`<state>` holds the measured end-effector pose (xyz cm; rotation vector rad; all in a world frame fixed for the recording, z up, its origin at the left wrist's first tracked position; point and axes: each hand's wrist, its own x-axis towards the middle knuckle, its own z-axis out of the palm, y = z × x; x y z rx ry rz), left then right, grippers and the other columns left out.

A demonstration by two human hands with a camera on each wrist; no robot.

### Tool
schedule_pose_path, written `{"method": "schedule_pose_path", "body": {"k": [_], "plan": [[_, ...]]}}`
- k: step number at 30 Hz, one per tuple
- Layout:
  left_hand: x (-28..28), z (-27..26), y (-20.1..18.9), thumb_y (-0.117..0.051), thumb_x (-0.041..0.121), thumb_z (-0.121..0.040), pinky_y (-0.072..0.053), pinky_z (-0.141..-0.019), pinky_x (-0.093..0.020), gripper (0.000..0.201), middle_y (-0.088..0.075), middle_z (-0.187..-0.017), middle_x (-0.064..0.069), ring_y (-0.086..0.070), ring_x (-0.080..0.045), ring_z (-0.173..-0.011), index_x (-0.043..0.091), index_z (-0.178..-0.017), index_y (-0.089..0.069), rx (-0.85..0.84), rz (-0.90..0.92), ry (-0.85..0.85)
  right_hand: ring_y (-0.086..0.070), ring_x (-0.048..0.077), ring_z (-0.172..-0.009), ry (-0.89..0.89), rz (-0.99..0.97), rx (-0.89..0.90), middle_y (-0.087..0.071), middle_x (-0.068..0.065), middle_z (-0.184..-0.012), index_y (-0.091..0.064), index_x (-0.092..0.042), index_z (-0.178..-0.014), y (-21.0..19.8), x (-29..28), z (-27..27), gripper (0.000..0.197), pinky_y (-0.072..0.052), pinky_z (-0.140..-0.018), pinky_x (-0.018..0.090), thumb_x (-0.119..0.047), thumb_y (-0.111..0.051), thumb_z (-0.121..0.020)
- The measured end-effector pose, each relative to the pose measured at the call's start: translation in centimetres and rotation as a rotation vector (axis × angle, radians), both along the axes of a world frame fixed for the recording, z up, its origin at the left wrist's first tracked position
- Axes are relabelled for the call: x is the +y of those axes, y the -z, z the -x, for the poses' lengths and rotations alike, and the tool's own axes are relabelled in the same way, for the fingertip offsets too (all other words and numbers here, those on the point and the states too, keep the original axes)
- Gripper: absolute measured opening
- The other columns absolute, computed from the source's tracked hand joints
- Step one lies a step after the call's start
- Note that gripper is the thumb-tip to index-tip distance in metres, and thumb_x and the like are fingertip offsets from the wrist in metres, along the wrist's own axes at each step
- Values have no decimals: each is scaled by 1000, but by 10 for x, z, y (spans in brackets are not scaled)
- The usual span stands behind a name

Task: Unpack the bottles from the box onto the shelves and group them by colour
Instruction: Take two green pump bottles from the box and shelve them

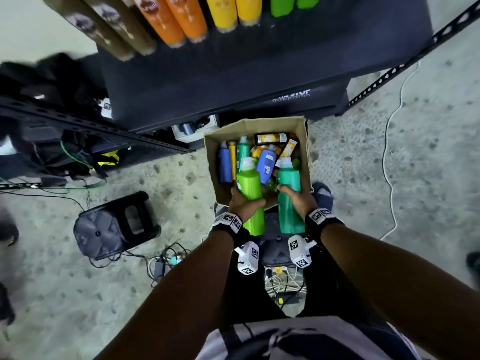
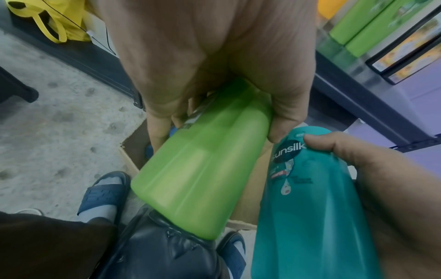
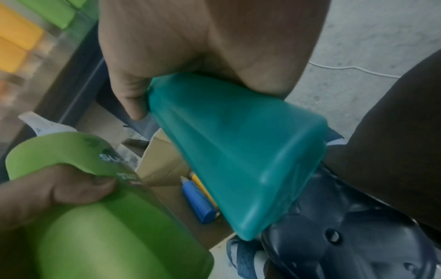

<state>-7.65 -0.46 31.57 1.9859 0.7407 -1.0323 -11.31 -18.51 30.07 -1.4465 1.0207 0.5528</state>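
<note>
An open cardboard box stands on the floor below the shelf, holding several bottles: blue, teal, yellow and a dark one. My left hand grips a lime green bottle over the box's near edge. Beside it my right hand grips a teal bottle marked sunsilk. On the dark shelf above lie brown, orange, yellow and green bottles, grouped by colour.
A black stool lies tipped on the floor at left, with cables near it. A white cable runs along the floor at right. Another dark stool sits under me, my feet in blue sandals. Black metal rack bars stand left.
</note>
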Motion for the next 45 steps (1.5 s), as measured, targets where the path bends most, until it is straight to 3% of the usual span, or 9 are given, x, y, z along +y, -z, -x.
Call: {"method": "schedule_pose_path", "body": {"k": [3, 11, 14, 18, 20, 25, 31, 36, 45], "plan": [[2, 6, -26, -88, 30, -71, -49, -90, -36, 89, -58, -132, -12, -60, -32, -119, 12, -140, -35, -7, 9, 17, -65, 26, -106, -61, 42, -25, -67, 3, -120, -44, -27, -147, -24, 0, 4, 72, -53, -93, 38, -39, -77, -84], [1, 6, -88, -87, 23, -73, -52, -99, -47, 83, -60, -129, -11, -62, -29, -116, 11, -137, -36, -144, 116, -45, -66, 24, -102, -155, 97, -134, -69, 0, -115, -53, -28, -132, -79, -4, -9, 59, -52, -92, 41, -51, -76, -82], [0, -4, -112, -86, 21, -76, -52, -100, -44, 79, -60, -129, -10, -62, -24, -113, 11, -137, -36, -255, 159, -53, -67, 12, -93, -151, 104, -207, -68, -11, -106, -50, -39, -129, -105, -5, -22, 57, -50, -77, 30, -57, -75, -80], [-3, -20, -145, -82, 16, -82, -53, -98, -44, 85, -62, -127, -11, -64, -26, -110, 13, -146, -27, -388, 229, -87, -67, -7, -75, -146, 111, -336, -71, -26, -88, -57, -59, -102, -142, -7, -38, 34, -47, -61, 13, -68, -72, -73], [-4, -32, -161, -80, 14, -84, -55, -95, -46, 78, -65, -120, -11, -66, -30, -108, 16, -143, -29, -461, 271, -105, -65, -13, -76, -147, 125, -424, -70, -32, -89, -58, -63, -101, -160, -8, -48, 31, -47, -65, 13, -73, -69, -73], [-4, -62, -198, -79, 20, -83, -57, -74, -30, 52, -67, -100, 1, -68, -15, -86, 24, -122, -45, -671, 326, -135, -71, 5, -94, -107, 110, -623, -73, -17, -105, -59, -50, -120, -196, -10, -74, 49, -57, -86, 37, -73, -68, -77], [-7, -102, -255, -80, 59, -65, -58, -83, -33, 80, -71, -106, 8, -70, -5, -92, 28, -130, -46, -856, 395, -113, -69, -1, -98, -121, 118, -871, -72, -20, -111, -55, -49, -129, -256, -10, -116, 61, -51, -82, 28, -76, -68, -76], [-7, -126, -309, -85, 47, -69, -57, -87, -29, 72, -73, -109, 10, -70, -8, -99, 34, -129, -49, -1034, 475, -58, -69, 7, -105, -91, 144, -1066, -72, -15, -115, -57, -43, -129, -307, -8, -148, 60, -54, -92, 36, -73, -69, -79], [-5, -153, -403, -86, 43, -69, -59, -88, -38, 77, -70, -110, 8, -70, -11, -99, 25, -133, -47, -1290, 508, -2, -69, 11, -104, -50, 140, -1426, -70, -10, -115, -51, -32, -134, -407, 5, -171, 61, -53, -86, 22, -65, -66, -85]]}}
